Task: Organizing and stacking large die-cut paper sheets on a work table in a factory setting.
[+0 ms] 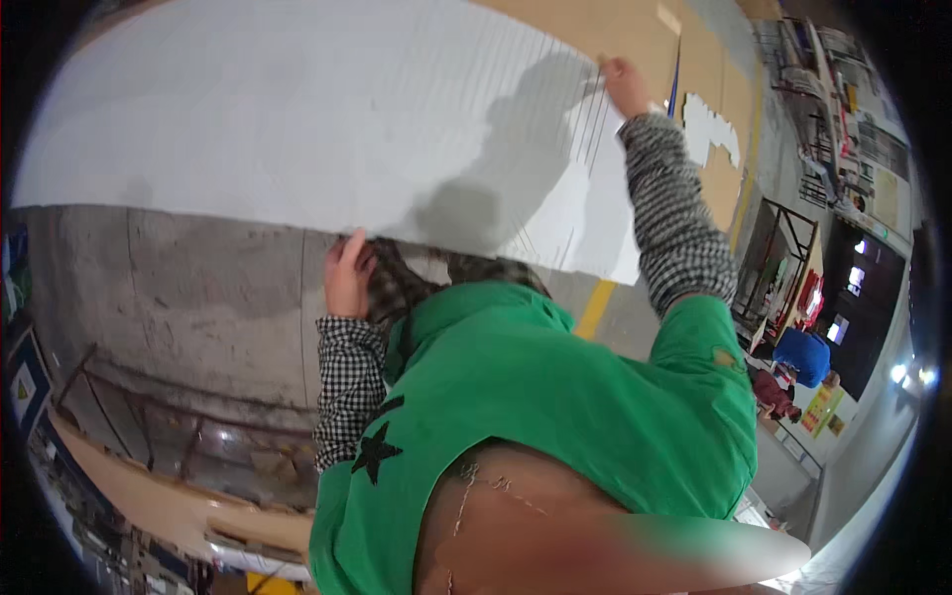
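Observation:
A large white sheet [297, 119], apparently cardboard, spreads in front of me across the upper part of the head view. My left hand [347, 278] is at its near edge, fingers closed on the rim with one fingertip over the top. Farther off, toward the sheet's right end, my right hand [627, 89] is closed in a pinch at its far edge. What it pinches, if anything, is too small to name. Several thin dark parallel lines or creases run over the sheet beside this hand. My shadow falls across its right half.
Brown cardboard [719, 69] lies beyond and right of the sheet, with a torn white piece [710, 131] on it. A rusty metal frame [198, 421] stands at lower left. Yellow floor tape [595, 309] passes near me. A person in blue [801, 357] is far right.

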`<state>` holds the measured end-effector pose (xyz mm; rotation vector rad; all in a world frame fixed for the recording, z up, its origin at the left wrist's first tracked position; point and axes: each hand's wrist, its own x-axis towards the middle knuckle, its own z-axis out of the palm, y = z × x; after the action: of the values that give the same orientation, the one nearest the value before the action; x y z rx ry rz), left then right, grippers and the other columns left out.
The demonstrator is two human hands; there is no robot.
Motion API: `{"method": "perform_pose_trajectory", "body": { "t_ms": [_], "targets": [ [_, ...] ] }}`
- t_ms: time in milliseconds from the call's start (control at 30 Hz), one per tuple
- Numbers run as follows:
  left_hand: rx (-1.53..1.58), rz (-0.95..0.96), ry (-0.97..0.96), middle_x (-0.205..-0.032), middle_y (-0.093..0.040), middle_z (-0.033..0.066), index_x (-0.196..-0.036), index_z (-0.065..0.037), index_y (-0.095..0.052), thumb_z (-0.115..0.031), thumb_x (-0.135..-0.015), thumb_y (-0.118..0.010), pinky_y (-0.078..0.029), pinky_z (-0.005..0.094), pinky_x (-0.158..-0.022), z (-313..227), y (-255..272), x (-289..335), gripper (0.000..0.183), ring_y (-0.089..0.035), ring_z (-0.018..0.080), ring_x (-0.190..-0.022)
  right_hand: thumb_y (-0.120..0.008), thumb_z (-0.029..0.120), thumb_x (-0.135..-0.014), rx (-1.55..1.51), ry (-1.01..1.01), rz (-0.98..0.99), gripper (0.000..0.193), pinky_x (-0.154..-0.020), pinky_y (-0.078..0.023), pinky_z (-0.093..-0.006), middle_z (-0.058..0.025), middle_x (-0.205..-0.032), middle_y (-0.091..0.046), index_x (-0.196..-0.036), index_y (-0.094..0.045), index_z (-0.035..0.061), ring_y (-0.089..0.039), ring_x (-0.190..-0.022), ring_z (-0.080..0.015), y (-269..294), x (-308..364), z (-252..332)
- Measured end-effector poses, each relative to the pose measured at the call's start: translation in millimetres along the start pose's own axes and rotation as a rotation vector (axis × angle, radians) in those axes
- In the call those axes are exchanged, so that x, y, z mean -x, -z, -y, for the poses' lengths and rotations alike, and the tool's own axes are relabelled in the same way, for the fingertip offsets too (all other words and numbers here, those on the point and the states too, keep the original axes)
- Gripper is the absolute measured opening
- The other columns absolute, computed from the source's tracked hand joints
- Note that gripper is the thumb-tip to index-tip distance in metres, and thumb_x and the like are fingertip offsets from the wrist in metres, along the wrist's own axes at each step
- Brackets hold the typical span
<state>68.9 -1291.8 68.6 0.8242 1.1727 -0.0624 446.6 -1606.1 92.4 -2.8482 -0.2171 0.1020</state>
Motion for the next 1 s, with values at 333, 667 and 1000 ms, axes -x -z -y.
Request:
{"method": "perform_pose_trajectory", "body": {
  "t_ms": [333,667,1000],
  "targets": [
    [0.433,0.716,0.329,-0.118,-0.044,0.0267,-0.11,0.013,-0.041,-0.014,-0.091,-0.041,-0.036,0.0437,-0.1,137,-98,63,0.033,-0.045,0.0394,-0.111,-0.041,0.036,-0.091,-0.151,0.153,0.564,0.049,-0.095,-0.037,-0.0404,-0.0249,-0.111,-0.053,-0.114,-0.052,-0.0054,-0.046,-0.111,-0.0366,8,-33,15],
    [0.274,0.543,0.3,-0.109,-0.05,0.031,-0.101,0.016,-0.047,-0.013,-0.082,-0.054,-0.043,0.0445,-0.093,134,-146,72,0.034,-0.051,0.0341,-0.105,-0.043,0.039,-0.09,0.232,0.094,0.111,0.051,-0.097,-0.033,-0.0426,-0.0233,-0.119,-0.048,-0.109,-0.05,-0.0074,-0.042,-0.114,-0.0366,23,2,18],
    [0.33,0.242,0.084,-0.076,-0.056,0.0092,-0.079,0.002,-0.053,-0.004,-0.078,-0.048,-0.046,0.0397,-0.083,48,-66,37,0.008,-0.056,0.0221,-0.083,-0.042,0.048,-0.084,0.155,0.234,0.084,0.051,-0.095,-0.033,-0.044,-0.017,-0.114,-0.052,-0.106,-0.057,0.0039,-0.044,-0.11,-0.0352,-27,-52,54]
  ]
}}
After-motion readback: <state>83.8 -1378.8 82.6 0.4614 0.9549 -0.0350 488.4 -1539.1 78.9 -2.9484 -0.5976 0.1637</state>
